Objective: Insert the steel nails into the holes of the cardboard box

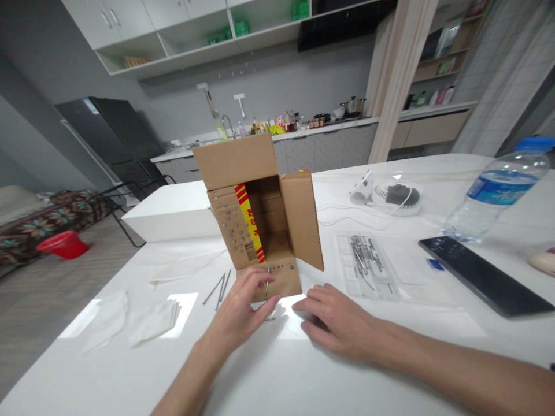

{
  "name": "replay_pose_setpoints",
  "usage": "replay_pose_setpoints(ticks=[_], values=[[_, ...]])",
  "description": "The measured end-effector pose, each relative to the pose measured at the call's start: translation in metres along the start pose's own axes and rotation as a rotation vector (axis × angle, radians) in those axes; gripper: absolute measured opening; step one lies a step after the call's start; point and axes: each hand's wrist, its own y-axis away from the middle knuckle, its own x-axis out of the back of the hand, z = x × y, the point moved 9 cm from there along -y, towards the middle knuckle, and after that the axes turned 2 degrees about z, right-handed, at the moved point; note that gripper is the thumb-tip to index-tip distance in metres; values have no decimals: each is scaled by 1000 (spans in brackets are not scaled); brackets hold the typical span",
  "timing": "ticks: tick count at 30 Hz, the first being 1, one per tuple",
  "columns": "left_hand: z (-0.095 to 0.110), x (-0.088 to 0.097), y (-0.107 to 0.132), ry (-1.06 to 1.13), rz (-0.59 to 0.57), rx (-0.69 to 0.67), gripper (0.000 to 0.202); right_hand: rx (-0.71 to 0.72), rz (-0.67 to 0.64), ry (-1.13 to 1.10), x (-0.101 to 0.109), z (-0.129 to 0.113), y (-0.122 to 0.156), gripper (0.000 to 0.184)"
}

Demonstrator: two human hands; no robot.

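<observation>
Through my remote feed I find the left hand (243, 303) with thumb and forefinger parted around an upright nail (267, 286) at the lower flap of a cardboard box (269, 211); I cannot tell whether either fingertip touches it. The box stands open just beyond these fingers. The right hand (333, 318) rests at the table, fingers loosely curled, thumb apart from forefinger, nothing visible between them.

The left palm is turned from me, and the right hand's underside is hidden. A small metal piece (269, 319) below the left thumb is partly covered and hard to identify. The box's interior is dark.

I note three loose nails (220, 289) left of the left fingers, and a clear tray (342, 245) of nails beyond the right fingers, to their right. The white table (269, 381) bears sunlit patches. Well past the fingers runs a kitchen counter (347, 141).
</observation>
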Motion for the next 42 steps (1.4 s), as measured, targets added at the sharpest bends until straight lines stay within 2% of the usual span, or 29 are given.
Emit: replay_pose_setpoints(ticks=[4,10,14,19,24,28,33,38,42], values=[[-3,-1,0,-9,8,9,31,2,-3,3,0,-1,0,18],[-6,-3,1,1,-13,10,30,1,-2,7,0,-1,-1,16],[-2,-2,1,22,-25,10,38,-5,-2,0,2,-1,-1,17],[3,2,0,22,13,-31,30,3,5,-1,1,-1,0,18],[10,9,-1,0,117,-142,15,3,3,5,1,-1,0,18],[13,14,-1,-6,183,-185,12,0,-6,9,0,-1,0,16],[4,19,-1,18,235,-65,15,2,-5,5,1,-2,1,14],[-9,19,1,44,234,78,12,5,1,-2,3,-2,-1,14],[-15,20,2,45,248,143,12,5,-5,5,0,-1,0,14]])
